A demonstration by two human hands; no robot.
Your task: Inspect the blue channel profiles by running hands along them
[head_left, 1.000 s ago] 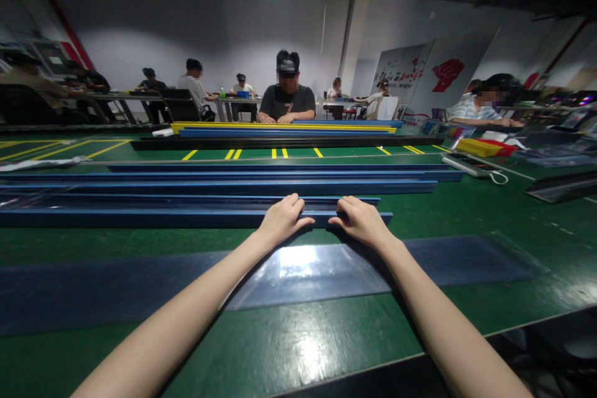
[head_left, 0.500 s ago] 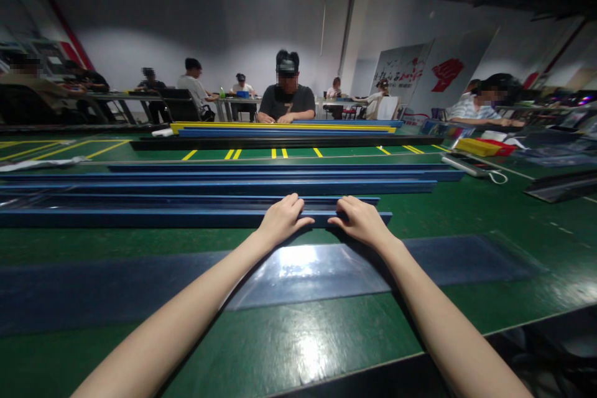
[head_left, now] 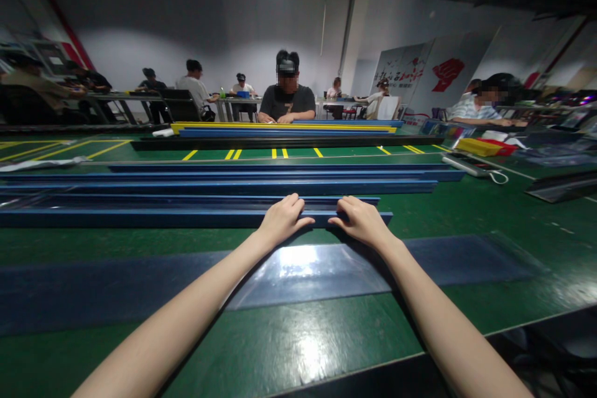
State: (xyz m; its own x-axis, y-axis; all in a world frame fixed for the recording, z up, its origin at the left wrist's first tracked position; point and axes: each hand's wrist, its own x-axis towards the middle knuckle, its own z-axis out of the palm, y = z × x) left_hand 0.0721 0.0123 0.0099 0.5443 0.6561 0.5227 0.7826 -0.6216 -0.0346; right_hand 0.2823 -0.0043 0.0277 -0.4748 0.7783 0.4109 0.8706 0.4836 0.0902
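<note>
Plainly, in the head view, my left grip (head_left: 285, 222) and my right grip (head_left: 362, 221) were both clamped on the nearest blue channel (head_left: 140, 219), fingers curled over its top and thumbs along its near wall, pointing toward each other. A short bare stretch of the channel showed between them, close to its right end; the other end ran out of sight at the left. It lay on the green bench (head_left: 303, 336), just beyond a clear sheet (head_left: 308, 280) that stretched flat beneath my forearms. Past it, other blue channels (head_left: 233, 188) lay roughly parallel, with a black strip (head_left: 280, 143) and a yellow strip (head_left: 280, 127) farther off. To my right, a yellow tray (head_left: 478, 147) sat beside a red tray (head_left: 508, 148). Opposite me, a co-worker (head_left: 288, 99) in a dark shirt faced the bench.
</note>
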